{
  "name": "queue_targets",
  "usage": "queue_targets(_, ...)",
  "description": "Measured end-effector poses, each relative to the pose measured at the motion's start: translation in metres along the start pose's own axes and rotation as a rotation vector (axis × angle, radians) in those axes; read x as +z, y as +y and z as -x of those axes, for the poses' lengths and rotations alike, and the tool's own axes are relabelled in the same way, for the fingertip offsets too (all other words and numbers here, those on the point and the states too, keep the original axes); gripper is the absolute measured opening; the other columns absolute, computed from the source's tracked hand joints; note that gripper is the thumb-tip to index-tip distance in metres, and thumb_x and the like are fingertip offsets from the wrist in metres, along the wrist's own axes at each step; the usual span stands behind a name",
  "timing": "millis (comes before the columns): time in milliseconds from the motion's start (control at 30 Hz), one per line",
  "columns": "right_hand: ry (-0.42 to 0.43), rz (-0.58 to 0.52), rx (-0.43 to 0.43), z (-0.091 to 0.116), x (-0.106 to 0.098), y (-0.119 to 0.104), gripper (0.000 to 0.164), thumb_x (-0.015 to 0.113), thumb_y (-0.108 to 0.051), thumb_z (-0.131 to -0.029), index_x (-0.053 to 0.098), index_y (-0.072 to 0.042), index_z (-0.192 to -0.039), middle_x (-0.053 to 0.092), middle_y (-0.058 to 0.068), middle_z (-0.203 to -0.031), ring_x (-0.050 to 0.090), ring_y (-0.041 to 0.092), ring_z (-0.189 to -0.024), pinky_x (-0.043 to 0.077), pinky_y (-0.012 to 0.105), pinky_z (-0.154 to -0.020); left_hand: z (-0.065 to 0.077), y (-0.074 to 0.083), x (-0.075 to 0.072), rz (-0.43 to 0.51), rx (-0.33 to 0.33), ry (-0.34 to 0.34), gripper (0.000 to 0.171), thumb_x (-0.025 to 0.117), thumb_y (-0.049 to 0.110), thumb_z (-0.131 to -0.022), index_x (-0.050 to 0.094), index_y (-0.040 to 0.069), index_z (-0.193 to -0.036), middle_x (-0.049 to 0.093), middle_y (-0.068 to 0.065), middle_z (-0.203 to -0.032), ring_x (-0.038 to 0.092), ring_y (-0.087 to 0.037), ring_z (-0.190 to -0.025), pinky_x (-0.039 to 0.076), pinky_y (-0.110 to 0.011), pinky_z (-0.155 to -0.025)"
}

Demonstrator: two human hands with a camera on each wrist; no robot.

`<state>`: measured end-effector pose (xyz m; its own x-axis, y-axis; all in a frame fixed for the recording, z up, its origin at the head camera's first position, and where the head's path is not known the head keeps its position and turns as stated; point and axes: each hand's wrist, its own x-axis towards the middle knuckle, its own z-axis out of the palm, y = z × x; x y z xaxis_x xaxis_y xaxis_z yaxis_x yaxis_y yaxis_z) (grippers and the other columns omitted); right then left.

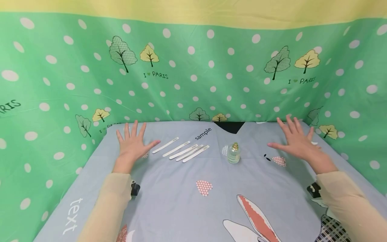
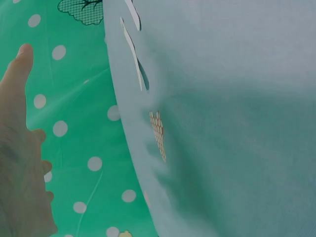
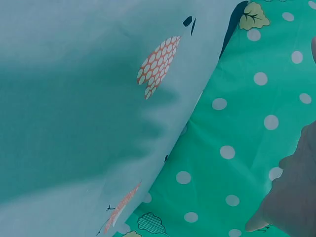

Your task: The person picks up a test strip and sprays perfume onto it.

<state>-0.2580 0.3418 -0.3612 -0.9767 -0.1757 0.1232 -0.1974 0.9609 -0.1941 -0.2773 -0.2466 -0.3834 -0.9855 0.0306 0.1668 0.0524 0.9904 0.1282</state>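
Observation:
Both hands are held out over the cloth with fingers spread and nothing in them. My left hand point(image 1: 132, 143) is left of several thin white strips point(image 1: 165, 145) that lie slanted side by side, each with small print near its far end. A small glass bottle point(image 1: 233, 154) with pale green liquid and a gold spray top stands upright right of the strips. My right hand point(image 1: 297, 140) is farther right, its thumb pointing toward the bottle. In the left wrist view, the left hand point(image 2: 19, 148) shows at the edge, with ends of two strips point(image 2: 132, 54) beyond.
A grey-blue printed cloth point(image 1: 169, 201) covers the table, with hearts, rabbit ears and lettering on it. Green dotted fabric point(image 1: 181, 67) with trees hangs behind and along both sides. A dark wrist camera point(image 1: 135, 189) sits at the left sleeve, another camera point(image 1: 314, 190) at the right.

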Motion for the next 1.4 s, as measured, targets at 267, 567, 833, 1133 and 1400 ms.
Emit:
queue_targets(267, -0.016, -0.023, -0.008, -0.002, 0.001, -0.007, 0.112, 0.061, -0.068, -0.086, -0.007, -0.021, -0.161, -0.023, 0.014, -0.165, -0.025, 0.041, -0.150, -0.017, 0.086, -0.099, 0.001, 0.001, 0.001, 0.003, 0.001, 0.002, 0.109, 0.035, 0.089, -0.082, 0.008, 0.019, -0.162, -0.001, -0.020, -0.168, -0.013, -0.051, -0.151, -0.017, -0.075, -0.112)
queue_targets(567, -0.019, 0.002, -0.019, -0.005, 0.003, -0.016, 0.111, 0.059, -0.070, -0.086, -0.006, -0.022, -0.161, -0.020, 0.014, -0.166, -0.021, 0.042, -0.151, -0.018, 0.085, -0.100, 0.003, 0.001, 0.003, 0.013, -0.004, 0.005, 0.107, 0.038, 0.086, -0.083, 0.009, 0.019, -0.162, -0.001, -0.019, -0.168, -0.012, -0.049, -0.151, -0.016, -0.074, -0.113)
queue_targets(833, -0.008, 0.002, -0.033, -0.007, 0.007, -0.023, 0.110, 0.058, -0.071, -0.086, -0.004, -0.020, -0.161, -0.016, 0.016, -0.166, -0.016, 0.044, -0.152, -0.014, 0.086, -0.100, 0.003, -0.001, 0.007, 0.015, -0.007, 0.001, 0.108, 0.038, 0.086, -0.083, 0.010, 0.018, -0.161, 0.000, -0.020, -0.167, -0.014, -0.049, -0.151, -0.016, -0.074, -0.113)
queue_targets(1133, -0.002, -0.013, -0.042, -0.009, 0.012, -0.029, 0.109, 0.059, -0.070, -0.086, -0.007, -0.025, -0.161, -0.013, 0.016, -0.167, -0.014, 0.044, -0.153, -0.012, 0.087, -0.101, 0.005, 0.001, 0.008, 0.019, -0.009, -0.018, 0.107, 0.037, 0.086, -0.084, 0.009, 0.018, -0.162, -0.003, -0.020, -0.168, -0.015, -0.049, -0.151, -0.018, -0.074, -0.113)
queue_targets(1400, -0.023, -0.043, -0.052, -0.011, 0.015, -0.036, 0.110, 0.059, -0.069, -0.086, -0.007, -0.024, -0.161, -0.012, 0.018, -0.167, -0.015, 0.045, -0.152, -0.012, 0.086, -0.102, 0.004, 0.002, 0.011, 0.023, -0.008, -0.009, 0.107, 0.037, 0.086, -0.084, 0.012, 0.016, -0.161, 0.002, -0.020, -0.167, -0.013, -0.048, -0.151, -0.015, -0.074, -0.113)
